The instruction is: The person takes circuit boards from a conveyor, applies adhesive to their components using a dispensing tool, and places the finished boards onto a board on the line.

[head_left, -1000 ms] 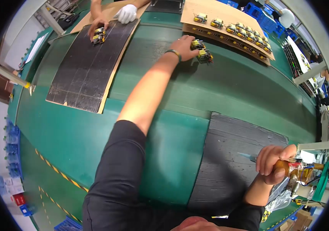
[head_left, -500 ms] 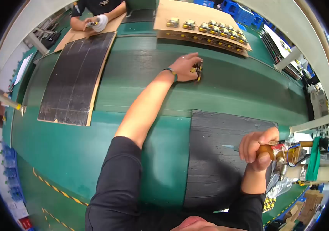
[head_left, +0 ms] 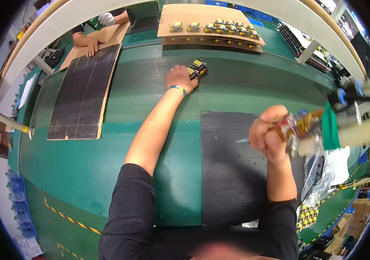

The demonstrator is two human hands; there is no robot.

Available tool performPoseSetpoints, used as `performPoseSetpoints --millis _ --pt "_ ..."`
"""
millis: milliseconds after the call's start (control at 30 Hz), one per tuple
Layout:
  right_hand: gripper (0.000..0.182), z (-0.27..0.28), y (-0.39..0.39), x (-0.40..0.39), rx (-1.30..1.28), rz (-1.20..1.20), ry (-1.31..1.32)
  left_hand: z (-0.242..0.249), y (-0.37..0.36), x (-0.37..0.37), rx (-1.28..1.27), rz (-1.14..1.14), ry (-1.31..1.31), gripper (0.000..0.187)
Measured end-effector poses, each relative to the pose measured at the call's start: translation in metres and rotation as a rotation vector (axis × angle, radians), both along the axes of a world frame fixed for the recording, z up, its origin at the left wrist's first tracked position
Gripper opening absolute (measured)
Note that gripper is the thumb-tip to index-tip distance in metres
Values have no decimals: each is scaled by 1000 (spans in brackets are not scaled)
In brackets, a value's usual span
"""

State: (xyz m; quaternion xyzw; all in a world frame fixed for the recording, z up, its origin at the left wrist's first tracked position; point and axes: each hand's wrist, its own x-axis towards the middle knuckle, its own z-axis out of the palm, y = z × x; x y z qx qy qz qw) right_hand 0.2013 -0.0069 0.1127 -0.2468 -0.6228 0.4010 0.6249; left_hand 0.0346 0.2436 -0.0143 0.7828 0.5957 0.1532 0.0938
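Observation:
On the green work surface, my left hand [head_left: 180, 79] reaches far forward, wearing a wristband. Its fingers and thumb close round the near side of small yellow-and-black wound components, which look like transformers [head_left: 198, 68]. At least two of these sit together there; the hand partly hides them. My right hand [head_left: 271, 133] is wrapped round an amber-coloured dispensing tool [head_left: 296, 125] with a pale, pointed nozzle [head_left: 242, 141]. The tool is held above a black board [head_left: 232, 173], its nozzle pointing left. Motion blurs the tool's rear end.
A cardboard sheet [head_left: 167, 30] at the back bears several similar components, with another layer beneath. A long black board [head_left: 83, 93] lies at left. Beyond it is a co-worker's hand [head_left: 90, 44]. A white frame bar [head_left: 94, 19] crosses overhead. Plastic bags [head_left: 315, 177] hang at right.
My left hand has shifted left, and a pair of components now shows beside it. My right hand has risen with the dispensing tool. The co-worker's bare hand now rests near the long board.

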Motion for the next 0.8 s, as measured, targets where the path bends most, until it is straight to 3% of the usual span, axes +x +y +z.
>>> performPoseSetpoints --millis 67,133,300,367,567,667,800 --pt "33 3 -1 2 12 4 3 5 -9 -14 13 43 -11 70" --pt "35 7 -6 5 -45 10 7 13 -33 -30 -63 -53 -232 64" --pt "36 25 -23 1 -134 -12 2 32 -151 -54 -230 -140 -536 54" --pt "36 28 -31 -1 -89 34 26 22 -195 -52 -365 -339 -946 55" --pt "38 33 -50 -19 -86 92 -21 26 -285 -43 -570 -499 -932 59" --pt "39 32 -55 -24 -119 189 -15 24 -298 -36 -640 -554 -961 60" --pt "37 25 -58 -29 -189 133 -67 22 -297 -36 -566 -612 -1016 61"
